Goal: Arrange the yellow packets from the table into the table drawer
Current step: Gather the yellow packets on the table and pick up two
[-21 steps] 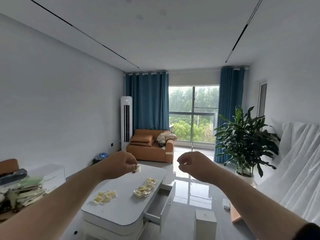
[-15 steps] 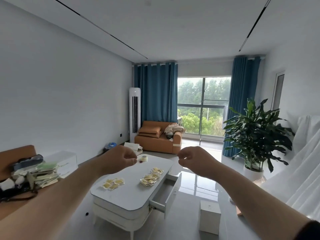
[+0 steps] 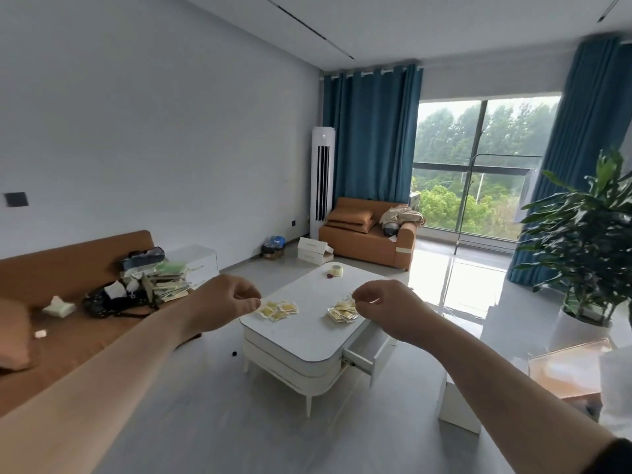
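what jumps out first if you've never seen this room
Two bare forearms reach in from the bottom, the left hand and right hand held up, curled, before a white table mid-room. Yellow packets lie on it in a left pile and a right pile, and its drawer stands open at the right. Behind, blue curtains frame a bright window.

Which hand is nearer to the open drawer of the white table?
Right. The right hand shows just above the open drawer, on the right side of the table. The left hand hangs at the table's left edge, across the top from it.
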`<state>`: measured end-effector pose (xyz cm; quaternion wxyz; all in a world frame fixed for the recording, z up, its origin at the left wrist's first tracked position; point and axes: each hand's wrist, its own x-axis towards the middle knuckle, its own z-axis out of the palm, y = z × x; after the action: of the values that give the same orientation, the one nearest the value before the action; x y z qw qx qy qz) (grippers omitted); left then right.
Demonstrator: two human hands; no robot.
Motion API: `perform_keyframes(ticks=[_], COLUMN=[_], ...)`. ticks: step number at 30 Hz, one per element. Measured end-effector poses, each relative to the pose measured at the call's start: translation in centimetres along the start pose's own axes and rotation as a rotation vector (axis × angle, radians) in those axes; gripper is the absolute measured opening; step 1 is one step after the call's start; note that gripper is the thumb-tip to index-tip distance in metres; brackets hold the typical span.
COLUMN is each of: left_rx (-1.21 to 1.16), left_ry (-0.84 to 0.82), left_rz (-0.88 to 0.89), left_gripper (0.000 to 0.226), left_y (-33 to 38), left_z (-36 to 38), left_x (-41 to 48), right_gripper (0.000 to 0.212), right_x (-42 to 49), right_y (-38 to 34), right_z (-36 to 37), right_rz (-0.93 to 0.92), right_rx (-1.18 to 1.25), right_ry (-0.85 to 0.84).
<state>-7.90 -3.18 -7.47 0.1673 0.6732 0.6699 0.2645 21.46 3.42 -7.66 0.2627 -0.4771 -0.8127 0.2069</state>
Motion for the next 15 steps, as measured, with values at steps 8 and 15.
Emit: perform_keyframes(ticks=[8, 15], left_rx=[0.049, -0.007], left_ry=[-0.054, -0.103], left_rz=[-0.051, -0.031], left_gripper=[0.008, 0.023], left_y=[-8.1, -13.9], left_z=[-1.1, -2.8], left_x=[4.8, 11.6], right_gripper=[0.024, 0.027], right_x=[7.0, 14.2], right_y=[-0.6, -1.7], right_z=[6.7, 12.0], right_rz=[0.045, 0.135], right_rx=[0.036, 0.032], right_ry=[-0.041, -0.041])
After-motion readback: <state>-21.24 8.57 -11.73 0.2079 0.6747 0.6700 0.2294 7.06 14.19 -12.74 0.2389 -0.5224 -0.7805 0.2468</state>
